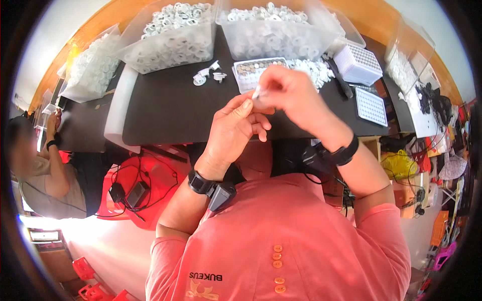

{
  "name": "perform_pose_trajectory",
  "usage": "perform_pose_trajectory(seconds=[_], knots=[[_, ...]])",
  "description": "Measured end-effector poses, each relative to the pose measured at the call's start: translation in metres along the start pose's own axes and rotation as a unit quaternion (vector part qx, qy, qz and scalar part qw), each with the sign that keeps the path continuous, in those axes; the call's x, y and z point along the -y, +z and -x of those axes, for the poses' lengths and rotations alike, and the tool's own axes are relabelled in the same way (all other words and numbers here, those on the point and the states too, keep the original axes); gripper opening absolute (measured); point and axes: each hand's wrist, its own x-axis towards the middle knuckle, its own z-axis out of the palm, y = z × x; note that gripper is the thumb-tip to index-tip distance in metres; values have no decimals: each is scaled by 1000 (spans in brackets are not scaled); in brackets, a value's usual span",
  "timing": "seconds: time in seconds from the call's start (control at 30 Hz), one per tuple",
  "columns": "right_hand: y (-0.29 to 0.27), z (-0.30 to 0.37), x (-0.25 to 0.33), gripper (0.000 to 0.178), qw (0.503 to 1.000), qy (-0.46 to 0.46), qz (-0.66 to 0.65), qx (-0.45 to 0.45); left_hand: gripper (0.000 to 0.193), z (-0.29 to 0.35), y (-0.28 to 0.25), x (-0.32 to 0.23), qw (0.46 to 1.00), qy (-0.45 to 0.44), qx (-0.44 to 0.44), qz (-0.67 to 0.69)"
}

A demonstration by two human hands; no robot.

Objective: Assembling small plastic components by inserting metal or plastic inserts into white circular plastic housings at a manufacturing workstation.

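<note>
Your left hand (233, 123) pinches the small white part (256, 92) over the counter (165, 110), though I cannot tell whether your blurred right hand (292, 93) grips too; likely light, stiff and slick, it suits a fingertip edge hold.

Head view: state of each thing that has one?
Left hand: pinching small white part
Right hand: blurred, at that part; grip unclear
Small white part: held up, partly hidden
Disc tray: partly filled
Centre-left bin: open, full
Centre-right bin: open, full
Tray stack: upright
Loose tray: lying flat
</note>
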Motion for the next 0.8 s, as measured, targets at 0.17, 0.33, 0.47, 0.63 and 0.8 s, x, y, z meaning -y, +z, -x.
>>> perform_pose_trajectory(seconds=[0.17,0.33,0.47,0.63,0.8], knots=[[-84,-79,17,17,959,-117,130,-222,34,-1,-6,-41,962,74,-121,-234],[-74,-61,23,18,914,-179,271,-243,35,-8,-41,-77,855,132,-279,-417],[-13,1,11,13,975,-118,163,-94,43,-22,-74,-83,740,162,-286,-587],[16,39,-20,11,999,-4,24,-20,51,-47,-83,-84,606,172,-239,-739],[11,50,-30,10,1000,15,-9,-21,44,-37,-80,-82,610,108,-230,-750]])
